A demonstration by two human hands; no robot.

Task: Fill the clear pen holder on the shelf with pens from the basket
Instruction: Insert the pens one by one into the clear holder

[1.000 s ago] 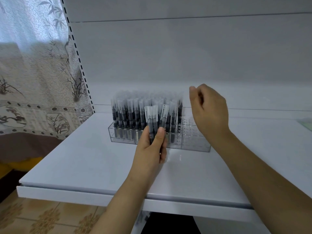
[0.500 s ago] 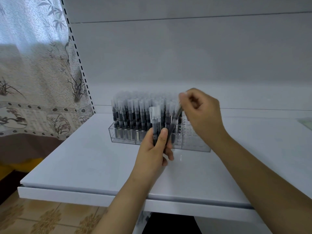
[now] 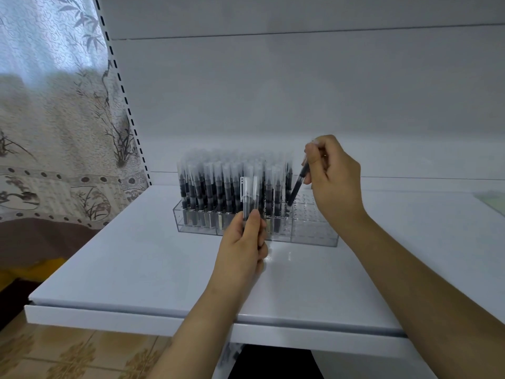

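Right hand [image 3: 334, 181] has pulled one black clear-capped pen [image 3: 297, 184] from the left hand [image 3: 243, 250], tip now at an empty slot of the clear acrylic pen holder [image 3: 314, 231] on the white shelf [image 3: 136, 269]. Left hand still grips the remaining spare pens [image 3: 249, 201]. Right columns unfilled.

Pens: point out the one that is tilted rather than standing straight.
It is the pen pinched in the right hand, slanting with its tip down at the clear holder. The racked pens and those held by the left hand stand upright.
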